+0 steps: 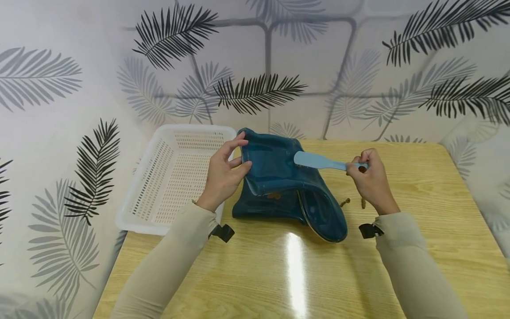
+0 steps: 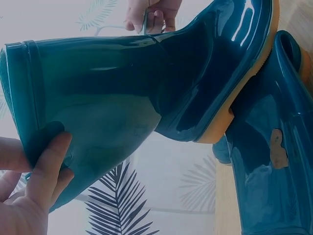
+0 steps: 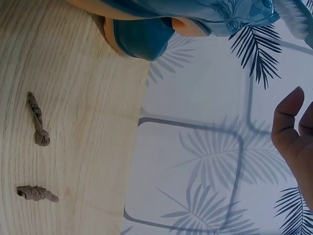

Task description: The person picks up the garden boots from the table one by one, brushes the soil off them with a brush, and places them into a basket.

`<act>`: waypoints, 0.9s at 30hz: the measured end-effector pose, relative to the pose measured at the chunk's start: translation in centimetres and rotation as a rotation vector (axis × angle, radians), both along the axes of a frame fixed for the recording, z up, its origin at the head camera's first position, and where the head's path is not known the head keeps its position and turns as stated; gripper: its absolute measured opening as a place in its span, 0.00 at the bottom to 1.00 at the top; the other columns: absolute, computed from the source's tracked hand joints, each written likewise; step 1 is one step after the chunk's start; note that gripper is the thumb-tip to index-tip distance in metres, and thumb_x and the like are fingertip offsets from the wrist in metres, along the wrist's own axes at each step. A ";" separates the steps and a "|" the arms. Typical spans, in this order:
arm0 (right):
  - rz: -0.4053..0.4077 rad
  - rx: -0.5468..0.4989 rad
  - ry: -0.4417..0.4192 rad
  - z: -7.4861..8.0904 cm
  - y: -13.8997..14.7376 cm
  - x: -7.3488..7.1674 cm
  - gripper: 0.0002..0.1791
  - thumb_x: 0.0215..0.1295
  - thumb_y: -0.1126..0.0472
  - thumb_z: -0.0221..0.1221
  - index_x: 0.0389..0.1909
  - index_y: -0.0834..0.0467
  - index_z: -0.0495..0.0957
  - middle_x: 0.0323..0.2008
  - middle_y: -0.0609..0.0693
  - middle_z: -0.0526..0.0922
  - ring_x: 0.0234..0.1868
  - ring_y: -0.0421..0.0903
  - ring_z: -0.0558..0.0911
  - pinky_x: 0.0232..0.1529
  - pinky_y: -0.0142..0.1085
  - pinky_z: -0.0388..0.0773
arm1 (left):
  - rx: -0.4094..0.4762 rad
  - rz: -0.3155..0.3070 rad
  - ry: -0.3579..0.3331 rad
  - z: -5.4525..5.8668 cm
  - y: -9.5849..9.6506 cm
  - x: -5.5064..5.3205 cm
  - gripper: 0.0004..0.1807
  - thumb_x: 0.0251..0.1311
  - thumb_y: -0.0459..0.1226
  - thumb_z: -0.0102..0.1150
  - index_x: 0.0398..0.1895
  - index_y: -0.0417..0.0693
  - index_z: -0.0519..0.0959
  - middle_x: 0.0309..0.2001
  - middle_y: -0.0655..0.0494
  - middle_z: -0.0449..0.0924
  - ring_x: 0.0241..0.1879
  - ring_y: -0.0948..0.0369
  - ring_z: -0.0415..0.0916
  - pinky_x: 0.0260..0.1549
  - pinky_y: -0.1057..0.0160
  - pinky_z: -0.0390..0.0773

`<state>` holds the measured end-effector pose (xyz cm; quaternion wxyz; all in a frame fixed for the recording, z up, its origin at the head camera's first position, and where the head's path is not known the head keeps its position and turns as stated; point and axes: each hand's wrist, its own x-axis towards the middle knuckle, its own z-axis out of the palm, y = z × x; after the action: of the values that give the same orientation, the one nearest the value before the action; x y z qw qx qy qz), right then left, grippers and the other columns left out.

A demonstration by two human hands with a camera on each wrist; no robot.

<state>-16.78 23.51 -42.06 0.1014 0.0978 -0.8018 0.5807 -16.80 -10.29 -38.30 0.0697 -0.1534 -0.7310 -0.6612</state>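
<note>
My left hand (image 1: 225, 175) grips the top edge of a teal rubber boot (image 1: 268, 155), thumb on one side of the opening. The boot is raised on its side, its tan sole showing in the left wrist view. Curled round the handle of a light blue brush (image 1: 318, 160), my right hand (image 1: 370, 179) is to the right. The brush head overlaps the boot near its ankle; pale bristles (image 3: 293, 17) show in the right wrist view. Beneath lies a second teal boot (image 1: 264, 207), with a brown smear (image 2: 279, 149) on its shaft.
A white perforated plastic basket (image 1: 135, 195) stands to the left, close to the boots. Two brown crumpled lumps, one of them a twisted piece (image 3: 38, 120), lie on the wooden table (image 1: 430, 195) at the right. Behind it is a leaf-patterned backdrop (image 1: 303, 57).
</note>
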 end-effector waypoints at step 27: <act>-0.061 -0.014 -0.022 -0.5 -0.8 -0.4 0.12 0.71 0.71 0.49 0.34 0.64 0.53 0.30 0.48 0.71 0.19 0.42 0.62 0.23 0.33 0.59 | -0.028 0.017 -0.004 0.1 -0.2 0.0 0.24 0.61 0.18 0.56 0.61 0.33 0.72 0.73 0.52 0.63 0.60 0.45 0.75 0.32 0.72 0.76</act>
<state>-17.16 22.73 -42.54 0.1112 0.0662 -0.8015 0.5838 -16.82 -10.51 -38.16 0.0718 -0.1467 -0.7415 -0.6507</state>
